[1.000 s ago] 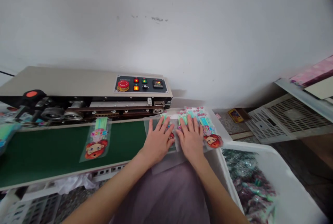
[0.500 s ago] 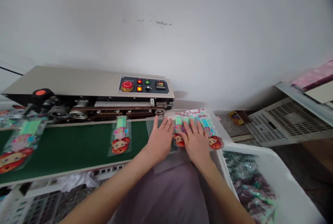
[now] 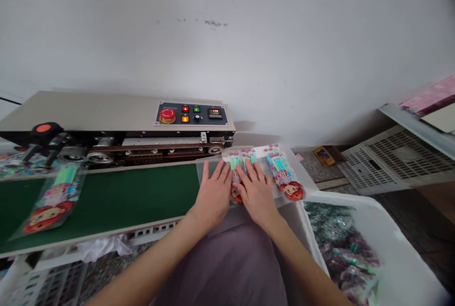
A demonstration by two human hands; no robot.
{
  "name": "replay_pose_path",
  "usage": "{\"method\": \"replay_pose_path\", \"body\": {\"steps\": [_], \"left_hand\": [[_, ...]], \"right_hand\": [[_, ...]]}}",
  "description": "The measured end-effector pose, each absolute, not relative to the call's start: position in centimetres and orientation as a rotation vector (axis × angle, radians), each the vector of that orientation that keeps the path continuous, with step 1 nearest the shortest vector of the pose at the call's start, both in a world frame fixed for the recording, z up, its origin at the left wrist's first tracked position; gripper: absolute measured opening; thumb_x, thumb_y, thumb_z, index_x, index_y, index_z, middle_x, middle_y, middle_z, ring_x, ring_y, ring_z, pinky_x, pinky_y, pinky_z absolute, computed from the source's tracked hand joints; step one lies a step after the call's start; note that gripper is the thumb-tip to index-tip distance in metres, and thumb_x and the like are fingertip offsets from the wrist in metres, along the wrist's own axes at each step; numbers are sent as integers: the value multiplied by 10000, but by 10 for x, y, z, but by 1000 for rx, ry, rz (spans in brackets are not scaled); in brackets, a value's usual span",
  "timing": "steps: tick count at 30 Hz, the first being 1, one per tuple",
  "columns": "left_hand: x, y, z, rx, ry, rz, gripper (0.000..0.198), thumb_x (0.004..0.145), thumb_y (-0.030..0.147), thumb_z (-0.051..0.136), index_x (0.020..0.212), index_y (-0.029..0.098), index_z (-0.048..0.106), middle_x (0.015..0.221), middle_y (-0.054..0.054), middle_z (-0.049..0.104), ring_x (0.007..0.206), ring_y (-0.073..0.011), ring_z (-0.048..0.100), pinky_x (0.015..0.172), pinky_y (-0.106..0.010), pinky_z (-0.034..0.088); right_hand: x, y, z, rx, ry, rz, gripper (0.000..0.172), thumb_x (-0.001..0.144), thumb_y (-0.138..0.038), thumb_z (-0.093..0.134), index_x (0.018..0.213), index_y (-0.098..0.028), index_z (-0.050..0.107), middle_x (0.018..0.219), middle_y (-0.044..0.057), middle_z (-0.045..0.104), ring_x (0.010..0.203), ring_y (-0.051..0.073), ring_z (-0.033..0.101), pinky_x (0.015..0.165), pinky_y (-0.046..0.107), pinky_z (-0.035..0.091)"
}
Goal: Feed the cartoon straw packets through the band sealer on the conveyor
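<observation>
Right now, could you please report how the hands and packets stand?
Left hand palm-down on clear plastic. Right hand in the way, partly covering a printed packet. Another packet on the green belt.

We see a bare left hand and a bare right hand, slender in the fingers, and forearms uncovered as far as the view reaches. We wear a garment of dull mauve-grey cloth, matte and softly creased; whether trousers, skirt or apron, we cannot tell.
</observation>
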State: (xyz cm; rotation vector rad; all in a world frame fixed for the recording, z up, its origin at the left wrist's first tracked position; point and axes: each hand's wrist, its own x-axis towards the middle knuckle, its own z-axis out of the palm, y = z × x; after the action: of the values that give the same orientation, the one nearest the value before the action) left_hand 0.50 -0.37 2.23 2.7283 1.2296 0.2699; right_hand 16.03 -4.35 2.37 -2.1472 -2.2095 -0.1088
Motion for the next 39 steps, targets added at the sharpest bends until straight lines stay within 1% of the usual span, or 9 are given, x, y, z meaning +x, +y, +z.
{"method": "replay_pose_path", "body": {"steps": [3,7,11,15,19,23,29,34,39], "left_hand": [[12,-6,26,2707,1240,302,515,1008,244,357,1483,77,463,1588,-172,398,1520,-328,274,1226,-677,111],[20,-4,12,2695,1199,352,539,1062,352,271,1547,136,360,1633,-115,323,1523,-285,279,1223,-663,160],[10,-2,-4,2707,1288,373,539,1067,373,265,1561,170,336,1643,-96,307,1530,-274,261,1224,-674,121],[-9,1,-7,2719,1313,366,549,1066,389,271,1567,171,320,1650,-91,290,1535,-277,246,1227,-672,99],[-30,3,0,2696,1367,311,546,1066,387,264,1551,154,354,1643,-94,301,1536,-277,244,1223,-680,110],[-34,3,14,2671,1483,291,515,1046,301,314,1519,124,418,1622,-150,338,1527,-322,259,1211,-705,81],[-10,7,1,2849,1016,367,523,1057,371,314,1562,238,340,1641,-95,329,1542,-265,227,1229,-650,115],[-18,2,-9,2770,1265,402,513,1062,385,288,1537,222,393,1641,-100,327,1532,-276,256,1220,-674,103],[-40,-3,6,2685,1507,333,534,1058,401,288,1519,172,431,1623,-140,346,1523,-323,270,1208,-691,130]], "right_hand": [[164,-43,27,-2150,-2154,-123,474,1059,-404,346,1509,-306,460,1615,37,386,1472,311,339,1058,493,405],[179,-45,24,-2191,-2160,-253,457,1054,-382,360,1483,-312,500,1591,32,428,1462,330,343,1080,512,372],[188,-47,17,-2268,-2126,-365,460,1050,-389,381,1480,-292,510,1575,68,452,1442,361,364,1096,540,343],[178,-45,12,-2273,-2124,-354,460,1055,-388,372,1489,-296,496,1596,88,416,1449,360,356,1064,523,378],[161,-41,11,-2184,-2160,-328,463,1052,-410,382,1493,-315,486,1599,95,409,1453,355,347,1060,521,372],[156,-38,15,-2163,-2153,-346,460,1045,-418,401,1481,-311,503,1587,106,426,1460,360,329,1079,534,345],[170,-45,14,-2261,-2109,-349,464,1044,-398,406,1490,-306,494,1573,107,447,1460,372,335,1077,551,354],[161,-46,13,-2191,-2159,-266,458,1049,-388,393,1493,-322,485,1604,86,402,1463,357,332,1081,545,355],[139,-41,23,-2101,-2204,-130,467,1043,-433,414,1491,-322,485,1616,80,382,1479,338,314,1108,526,338]]}}
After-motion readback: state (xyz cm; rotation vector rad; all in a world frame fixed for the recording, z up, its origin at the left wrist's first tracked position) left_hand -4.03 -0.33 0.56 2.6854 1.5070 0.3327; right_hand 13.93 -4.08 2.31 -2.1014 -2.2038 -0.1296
